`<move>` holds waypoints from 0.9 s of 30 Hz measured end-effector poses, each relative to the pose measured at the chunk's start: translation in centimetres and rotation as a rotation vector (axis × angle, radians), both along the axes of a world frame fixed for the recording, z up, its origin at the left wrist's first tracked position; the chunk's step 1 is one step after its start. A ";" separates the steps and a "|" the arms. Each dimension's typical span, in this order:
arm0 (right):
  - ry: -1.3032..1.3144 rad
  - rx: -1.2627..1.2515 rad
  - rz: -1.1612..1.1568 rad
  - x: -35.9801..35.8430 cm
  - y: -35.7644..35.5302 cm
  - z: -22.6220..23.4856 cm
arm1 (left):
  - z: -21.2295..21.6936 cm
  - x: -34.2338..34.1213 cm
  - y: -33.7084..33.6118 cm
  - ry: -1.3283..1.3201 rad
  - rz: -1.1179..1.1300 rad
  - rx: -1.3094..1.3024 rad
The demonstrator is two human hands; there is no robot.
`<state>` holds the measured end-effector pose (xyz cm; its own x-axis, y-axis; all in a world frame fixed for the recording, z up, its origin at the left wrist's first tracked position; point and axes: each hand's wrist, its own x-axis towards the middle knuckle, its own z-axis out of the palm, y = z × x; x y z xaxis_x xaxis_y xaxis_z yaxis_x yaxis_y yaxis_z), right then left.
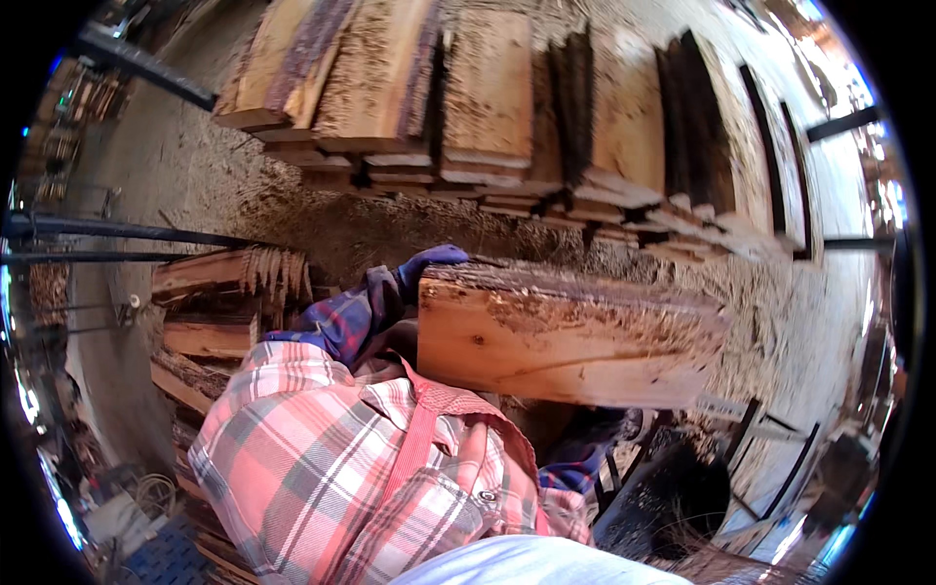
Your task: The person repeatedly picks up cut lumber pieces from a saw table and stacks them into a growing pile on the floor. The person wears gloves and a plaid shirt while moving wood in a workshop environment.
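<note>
A thick wooden board (pixel 565 341) with bark along its upper edge is tilted up close in front of my body. My left hand (pixel 429 257), in a blue glove, is closed over the board's upper left corner. Under the lower edge, toward the right, my right hand (pixel 619 425) shows in part as a dark glove below a plaid sleeve. It is against the board, and its fingers are mostly hidden behind the wood.
Stacked rough boards (pixel 487 88), dusted with sawdust, lie in a row beyond me. To the left is a pile of bark-edged wood pieces (pixel 205 336). Dark metal bars (pixel 146 234) reach in from the left. A dark, sawdust-covered object (pixel 673 487) stands at the lower right.
</note>
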<state>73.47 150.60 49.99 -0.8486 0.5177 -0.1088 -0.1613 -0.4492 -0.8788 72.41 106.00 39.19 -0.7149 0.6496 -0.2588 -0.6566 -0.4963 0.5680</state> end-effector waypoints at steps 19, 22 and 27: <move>-0.030 0.125 1.303 -25.1 -51.8 3.1 | -3.7 1.4 -14.2 0.027 0.602 -0.071; -0.265 -0.098 1.237 -21.9 -44.9 2.0 | 1.0 0.6 -4.5 0.173 0.403 -0.681; -0.458 -0.179 0.920 -6.5 -24.3 -5.6 | -4.9 -3.0 3.6 -0.123 -0.468 -0.155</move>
